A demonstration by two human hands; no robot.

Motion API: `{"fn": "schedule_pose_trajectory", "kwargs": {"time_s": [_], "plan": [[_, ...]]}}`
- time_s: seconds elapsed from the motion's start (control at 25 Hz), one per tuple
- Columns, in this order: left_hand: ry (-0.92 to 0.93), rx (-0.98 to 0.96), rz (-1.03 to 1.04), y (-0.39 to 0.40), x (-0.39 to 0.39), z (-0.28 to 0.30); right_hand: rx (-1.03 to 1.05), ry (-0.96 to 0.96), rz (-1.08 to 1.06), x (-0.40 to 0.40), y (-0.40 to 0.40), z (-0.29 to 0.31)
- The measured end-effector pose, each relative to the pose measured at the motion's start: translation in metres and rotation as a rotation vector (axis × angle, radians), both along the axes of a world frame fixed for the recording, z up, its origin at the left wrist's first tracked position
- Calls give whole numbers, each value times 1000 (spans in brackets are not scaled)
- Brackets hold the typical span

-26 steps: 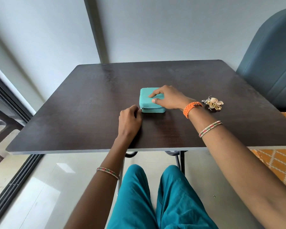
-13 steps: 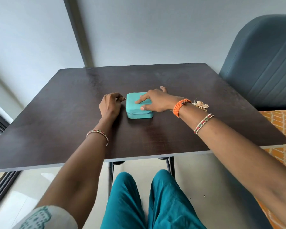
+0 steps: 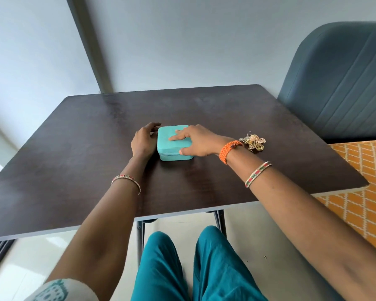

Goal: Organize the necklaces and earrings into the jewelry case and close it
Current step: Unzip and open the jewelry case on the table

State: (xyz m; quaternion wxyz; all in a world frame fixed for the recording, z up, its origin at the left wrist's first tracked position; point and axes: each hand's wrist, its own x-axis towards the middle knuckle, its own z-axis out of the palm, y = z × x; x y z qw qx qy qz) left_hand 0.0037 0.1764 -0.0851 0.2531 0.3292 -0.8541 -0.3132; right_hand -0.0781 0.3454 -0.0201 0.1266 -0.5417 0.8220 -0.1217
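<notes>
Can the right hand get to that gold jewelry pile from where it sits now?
Probably yes. The right hand rests on the closed jewelry case, and the jewelry pile lies uncovered on the table just beside that wrist.

The right hand point(image 3: 199, 141) covers the right part of the jewelry case point(image 3: 172, 142) lid. The left hand point(image 3: 144, 141) hides the case's left wall. The jewelry pile point(image 3: 254, 141) is too small to separate into pieces. The frame edge crops the worktop point(image 3: 74, 170) at left.
</notes>
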Motion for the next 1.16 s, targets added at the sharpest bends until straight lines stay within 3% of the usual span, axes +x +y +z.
{"fn": "schedule_pose_trajectory", "kwargs": {"time_s": [0.2, 0.32, 0.52, 0.92, 1.16], "plan": [[150, 82, -150, 6, 20, -11, -198, 33, -19, 25, 7, -17], [159, 235, -190, 7, 27, -11, -166, 100, 19, 25, 10, -9], [24, 239, -201, 15, 35, -6, -72, 146, 44, 22, 11, 5], [61, 278, -253, 21, 42, 3, -143, 23, 88, -10, 3, 16], [138, 371, -238, 15, 40, -5, -408, -101, -21, -34, -23, 44]]}}
